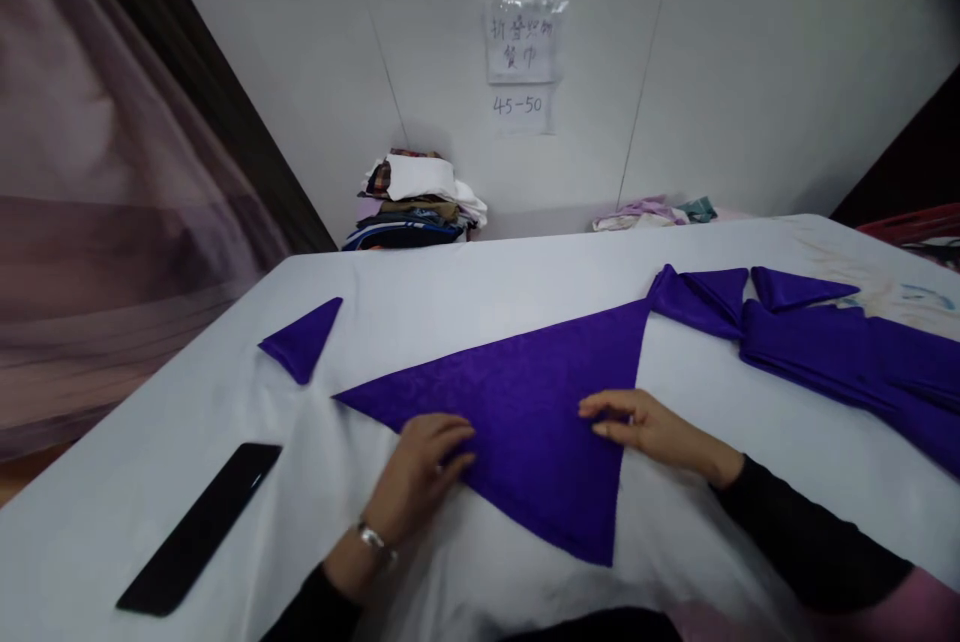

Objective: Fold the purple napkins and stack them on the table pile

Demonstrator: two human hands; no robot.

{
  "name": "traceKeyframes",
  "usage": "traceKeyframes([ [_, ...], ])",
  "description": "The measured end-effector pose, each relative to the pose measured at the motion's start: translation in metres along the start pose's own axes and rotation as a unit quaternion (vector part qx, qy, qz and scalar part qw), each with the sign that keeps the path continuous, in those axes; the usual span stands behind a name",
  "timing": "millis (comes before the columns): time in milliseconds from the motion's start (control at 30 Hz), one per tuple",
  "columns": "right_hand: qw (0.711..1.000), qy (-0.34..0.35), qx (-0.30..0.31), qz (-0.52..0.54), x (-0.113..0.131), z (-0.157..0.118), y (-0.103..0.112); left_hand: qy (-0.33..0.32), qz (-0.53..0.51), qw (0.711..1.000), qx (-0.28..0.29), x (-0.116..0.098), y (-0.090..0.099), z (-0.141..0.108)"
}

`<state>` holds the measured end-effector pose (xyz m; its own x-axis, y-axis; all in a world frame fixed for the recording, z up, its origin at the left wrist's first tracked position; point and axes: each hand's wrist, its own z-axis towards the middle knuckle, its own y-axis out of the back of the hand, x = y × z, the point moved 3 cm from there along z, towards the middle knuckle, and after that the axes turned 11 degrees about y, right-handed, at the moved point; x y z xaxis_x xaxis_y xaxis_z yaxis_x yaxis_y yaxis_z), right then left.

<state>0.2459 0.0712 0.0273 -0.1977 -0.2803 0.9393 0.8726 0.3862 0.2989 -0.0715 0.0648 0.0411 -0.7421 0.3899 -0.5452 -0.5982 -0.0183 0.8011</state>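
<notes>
A purple cloth napkin (540,402), folded into a large triangle, lies on the white-covered table (487,282). Its long edge faces the wall and one corner points down toward me. At its lower left edge is my left hand (431,452), with thumb and fingers apart and a silvery bracelet on the wrist. Over the right part of the cloth, my right hand (634,427) also has thumb and fingers parted. No fabric shows between the fingers of either hand. Whether the fingertips touch the napkin, I cannot tell.
At the left lie a small folded purple triangle (304,342) and a flat black rectangular object (201,527). More folded purple cloth (810,342) spreads across the right. Fabric piles (416,202) stand by the wall, below a handwritten sign (523,52). A sheer curtain (112,192) hangs left.
</notes>
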Motion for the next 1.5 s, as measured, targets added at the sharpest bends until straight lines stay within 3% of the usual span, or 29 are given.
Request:
traceKeyframes([
  [100, 0.986, 0.061, 0.126, -0.085, 0.010, -0.007, -0.022, -0.080, 0.028, 0.992, 0.089, -0.027, -0.033, -0.010],
  [200, 0.976, 0.094, 0.151, -0.127, 0.010, -0.010, -0.029, -0.086, 0.042, 0.987, 0.128, -0.036, -0.047, -0.009],
  [367, 0.969, 0.093, 0.158, -0.166, 0.010, -0.017, -0.030, -0.069, 0.015, 0.989, 0.131, -0.036, -0.048, -0.002],
  [600, 0.953, 0.106, 0.216, -0.184, 0.027, -0.027, -0.045, -0.010, -0.079, 0.993, 0.085, -0.045, -0.035, 0.012],
  [733, 0.938, 0.130, 0.204, -0.247, 0.031, -0.030, -0.049, 0.016, -0.107, 0.992, 0.066, -0.051, -0.031, 0.018],
  [900, 0.922, 0.183, 0.082, -0.333, 0.027, -0.023, -0.033, 0.034, -0.107, 0.991, 0.069, -0.052, -0.030, 0.018],
  [1000, 0.914, 0.160, 0.036, -0.371, 0.028, 0.002, -0.010, 0.014, -0.078, 0.995, 0.064, -0.050, -0.024, 0.028],
  [1067, 0.922, 0.124, 0.035, -0.366, 0.035, 0.035, 0.010, -0.005, -0.041, 0.998, 0.050, -0.048, -0.016, 0.048],
  [1167, 0.964, 0.027, 0.041, -0.261, 0.051, 0.108, 0.042, 0.019, 0.083, 0.996, 0.002, -0.043, 0.004, 0.102],
  [1233, 0.970, 0.008, 0.004, -0.243, 0.066, 0.159, 0.061, 0.057, 0.114, 0.991, -0.037, -0.039, 0.022, 0.146],
  [1300, 0.972, 0.019, -0.053, -0.228, 0.080, 0.201, 0.073, 0.098, 0.132, 0.983, -0.077, -0.033, 0.040, 0.188],
  [1367, 0.968, 0.062, -0.120, -0.211, 0.087, 0.224, 0.075, 0.141, 0.138, 0.973, -0.116, -0.026, 0.053, 0.218],
  [1433, 0.958, 0.138, -0.172, -0.185, 0.086, 0.227, 0.068, 0.168, 0.133, 0.967, -0.140, -0.016, 0.059, 0.233],
  [1500, 0.952, 0.201, -0.167, -0.159, 0.073, 0.210, 0.053, 0.175, 0.123, 0.966, -0.145, -0.003, 0.055, 0.233],
])
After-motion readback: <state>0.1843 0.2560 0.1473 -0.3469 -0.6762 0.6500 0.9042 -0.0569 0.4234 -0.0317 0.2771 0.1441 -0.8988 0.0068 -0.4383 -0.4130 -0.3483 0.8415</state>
